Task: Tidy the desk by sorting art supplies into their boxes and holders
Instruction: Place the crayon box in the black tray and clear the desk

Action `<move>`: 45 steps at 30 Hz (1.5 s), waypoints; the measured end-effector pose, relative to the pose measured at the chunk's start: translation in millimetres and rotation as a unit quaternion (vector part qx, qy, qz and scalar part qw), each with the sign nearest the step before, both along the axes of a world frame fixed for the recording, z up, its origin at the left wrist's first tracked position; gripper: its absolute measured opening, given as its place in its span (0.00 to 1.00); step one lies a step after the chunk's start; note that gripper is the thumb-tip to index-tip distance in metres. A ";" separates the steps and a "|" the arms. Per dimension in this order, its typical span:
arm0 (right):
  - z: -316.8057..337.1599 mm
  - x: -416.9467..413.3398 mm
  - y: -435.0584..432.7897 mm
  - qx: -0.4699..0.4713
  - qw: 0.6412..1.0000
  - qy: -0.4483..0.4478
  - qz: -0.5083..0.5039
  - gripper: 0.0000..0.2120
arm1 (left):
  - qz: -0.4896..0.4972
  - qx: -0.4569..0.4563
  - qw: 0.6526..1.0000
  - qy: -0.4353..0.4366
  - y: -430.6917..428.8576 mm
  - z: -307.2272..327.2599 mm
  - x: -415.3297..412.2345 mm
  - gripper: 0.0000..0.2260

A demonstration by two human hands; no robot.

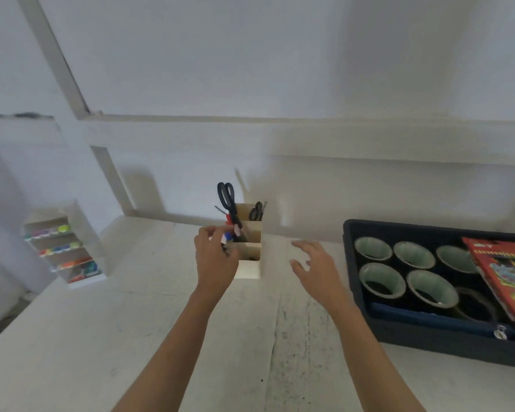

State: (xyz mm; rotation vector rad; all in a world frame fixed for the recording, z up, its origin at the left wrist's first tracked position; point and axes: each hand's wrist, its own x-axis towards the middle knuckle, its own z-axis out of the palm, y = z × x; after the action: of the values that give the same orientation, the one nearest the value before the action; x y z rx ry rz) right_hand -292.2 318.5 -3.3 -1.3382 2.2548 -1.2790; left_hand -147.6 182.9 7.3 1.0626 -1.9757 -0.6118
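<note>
Head view — left grip [216, 257] pinches pens [228, 237] at holder [249, 264] with scissors [227, 200]; right grip [317, 264] spread.

Tiered holder [249, 263] at the desk's [131, 337] back middle, scissors [227, 197] standing in it, left hand [217, 257] with pens [228, 236] at its left side, right hand [315, 263] to its right, shelf rack [63, 248] far left, tray [347, 248] far right holding cups [381, 280], pouch [428, 318] along its front, flat pack [506, 275] over its right part.

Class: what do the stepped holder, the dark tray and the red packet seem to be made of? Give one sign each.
Stepped holder: probably pale wood or thick board; matt cream faces, straight panel edges. Dark tray: likely stiff fabric or matt plastic; dull navy surface, rounded rim. Red packet: printed card, slightly glossy; flat, thin, colourful print.
</note>
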 end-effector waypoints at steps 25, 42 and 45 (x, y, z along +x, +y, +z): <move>-85.2 14.5 -37.3 0.071 0.964 -0.222 -0.130 0.31 | -0.215 0.193 0.951 -0.108 -8.0 -93.2 -32.3 0.11; -86.2 -11.9 47.4 0.108 0.955 -0.265 -0.081 0.43 | -0.189 0.187 0.957 -0.118 70.3 -101.3 -70.1 0.11; -85.0 -16.7 50.3 0.133 0.952 -0.267 -0.062 0.42 | -0.190 0.193 0.957 -0.106 78.8 -99.2 -67.3 0.12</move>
State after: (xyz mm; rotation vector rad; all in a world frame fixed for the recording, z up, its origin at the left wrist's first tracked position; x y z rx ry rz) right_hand -309.0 368.8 -88.3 -0.6623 2.0458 -1.1470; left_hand -214.8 261.8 -92.0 1.0101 -2.3332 -1.1717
